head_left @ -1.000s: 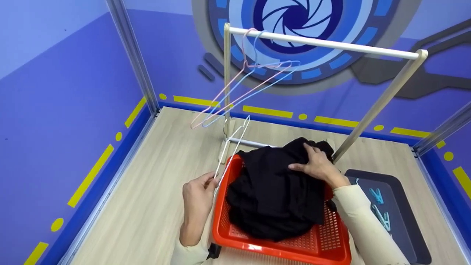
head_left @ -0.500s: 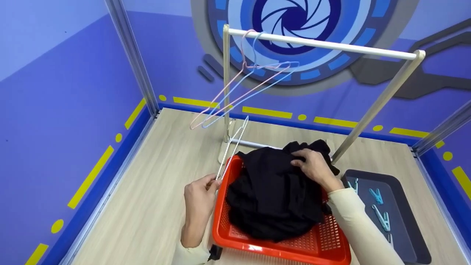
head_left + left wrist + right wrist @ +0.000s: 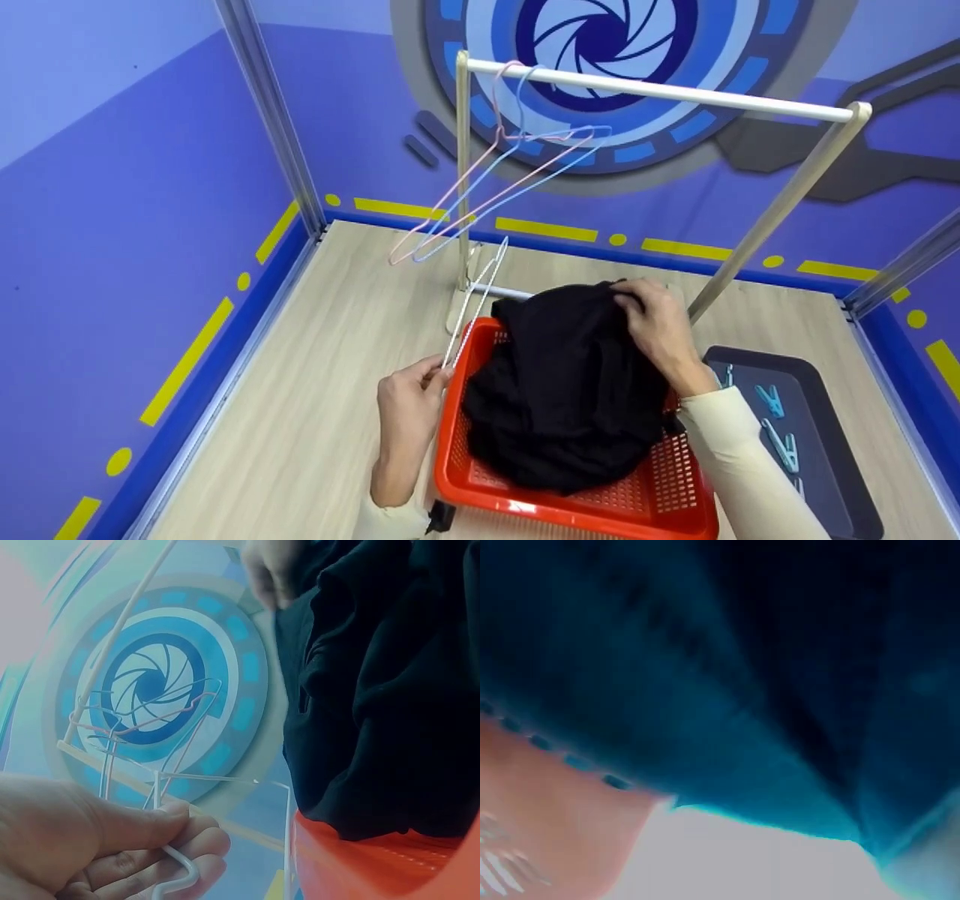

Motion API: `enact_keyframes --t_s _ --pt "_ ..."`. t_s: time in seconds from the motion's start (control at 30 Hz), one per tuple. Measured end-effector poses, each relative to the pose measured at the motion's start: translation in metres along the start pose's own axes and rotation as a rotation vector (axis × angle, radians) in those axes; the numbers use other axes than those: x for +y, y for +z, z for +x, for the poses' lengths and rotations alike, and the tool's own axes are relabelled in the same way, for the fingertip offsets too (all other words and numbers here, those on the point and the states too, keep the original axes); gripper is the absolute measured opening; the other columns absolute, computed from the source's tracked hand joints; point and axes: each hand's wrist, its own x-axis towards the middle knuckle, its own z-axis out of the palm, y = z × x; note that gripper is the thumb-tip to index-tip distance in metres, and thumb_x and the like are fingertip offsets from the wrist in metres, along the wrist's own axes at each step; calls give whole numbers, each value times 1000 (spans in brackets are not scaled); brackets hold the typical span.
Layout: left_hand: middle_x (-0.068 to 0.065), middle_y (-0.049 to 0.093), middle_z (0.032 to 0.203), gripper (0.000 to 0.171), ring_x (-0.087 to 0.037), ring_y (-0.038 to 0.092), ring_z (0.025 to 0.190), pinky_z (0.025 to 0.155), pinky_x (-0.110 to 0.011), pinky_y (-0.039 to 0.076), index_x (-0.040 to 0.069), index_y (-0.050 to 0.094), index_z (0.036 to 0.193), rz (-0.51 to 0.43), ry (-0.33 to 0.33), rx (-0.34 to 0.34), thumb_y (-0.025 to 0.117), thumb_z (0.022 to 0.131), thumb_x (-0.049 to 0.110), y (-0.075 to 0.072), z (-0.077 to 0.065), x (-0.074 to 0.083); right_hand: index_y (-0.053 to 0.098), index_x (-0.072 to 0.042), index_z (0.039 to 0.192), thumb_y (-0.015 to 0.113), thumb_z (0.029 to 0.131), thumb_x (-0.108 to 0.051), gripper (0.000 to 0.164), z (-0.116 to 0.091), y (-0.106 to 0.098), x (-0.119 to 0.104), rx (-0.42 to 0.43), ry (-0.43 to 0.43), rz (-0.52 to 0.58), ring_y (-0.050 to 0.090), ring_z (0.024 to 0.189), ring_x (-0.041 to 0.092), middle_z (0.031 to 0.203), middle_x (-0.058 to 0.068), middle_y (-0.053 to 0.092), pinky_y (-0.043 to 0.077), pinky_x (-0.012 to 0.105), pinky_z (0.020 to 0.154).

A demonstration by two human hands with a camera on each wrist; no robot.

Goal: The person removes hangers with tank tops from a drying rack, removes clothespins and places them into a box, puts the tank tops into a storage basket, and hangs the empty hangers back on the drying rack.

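Observation:
My left hand (image 3: 407,405) pinches a white wire hanger (image 3: 480,304) between thumb and fingers, just left of the red basket (image 3: 448,431). The hanger stands tilted along the basket's side; its bent wire (image 3: 178,859) crosses my fingers in the left wrist view. A crumpled black garment (image 3: 559,382) fills much of the basket. At the garment's far right edge, my right hand (image 3: 664,330) grips the cloth between thumb and fingers, raising that edge. Dark cloth (image 3: 705,690) fills most of the right wrist view, close to the camera.
Behind the basket stands a garment rack with a white rail (image 3: 675,90). A pink hanger (image 3: 444,201) and a blue hanger (image 3: 544,178) hang at its left end. On the right, a dark grey tray (image 3: 840,450) holds several light blue clothes pegs (image 3: 786,450).
My right hand's spread fingers have gathered on the cloth, and it has since moved up and away with the garment's far edge. My left hand and the white hanger have barely moved.

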Motion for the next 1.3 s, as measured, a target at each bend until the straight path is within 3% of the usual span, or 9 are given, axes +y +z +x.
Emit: enact_keyframes --t_s 0.23,0.47,0.6,0.8,1.03,1.3 --pt "-5 78 81 17 -15 72 67 62 -31 57 2 84 102 -12 -26 -19 86 85 -1 0 -1 2 80 -1 103 76 92 11 17 -2 -27 -42 189 -141 29 71 89 29 95 11 73 52 31 83" --pt "-5 78 81 15 -15 71 66 59 -30 56 2 84 100 -5 -25 -25 87 86 0 0 -2 2 81 -4 104 78 88 13 23 -25 -45 -79 206 -218 53 70 87 27 96 8 73 48 20 87" --pt "-5 78 80 14 -15 70 65 58 -31 56 2 84 97 2 -1 -15 88 84 0 1 -2 2 80 -5 104 83 83 13 27 -42 -49 -90 109 -278 31 72 89 25 99 5 75 53 22 88" --pt "-4 78 80 13 -16 72 66 60 -32 58 3 84 96 6 1 -16 88 84 0 2 -1 4 78 -12 101 89 80 4 29 -69 -36 -101 -141 -393 3 71 90 15 102 -4 73 59 33 77" --pt "-4 78 81 13 -16 72 67 62 -33 58 2 85 98 4 -19 -37 88 85 2 2 -2 5 76 -15 96 88 82 1 24 -93 -8 -103 -331 -404 8 70 85 11 97 -7 69 59 30 70" --pt "-3 78 80 15 -14 71 66 60 -31 57 3 85 98 -9 -26 -44 89 84 2 4 -2 5 74 -16 98 85 89 -6 17 -100 -2 -97 -509 -356 11 69 84 14 96 -6 65 59 35 68"
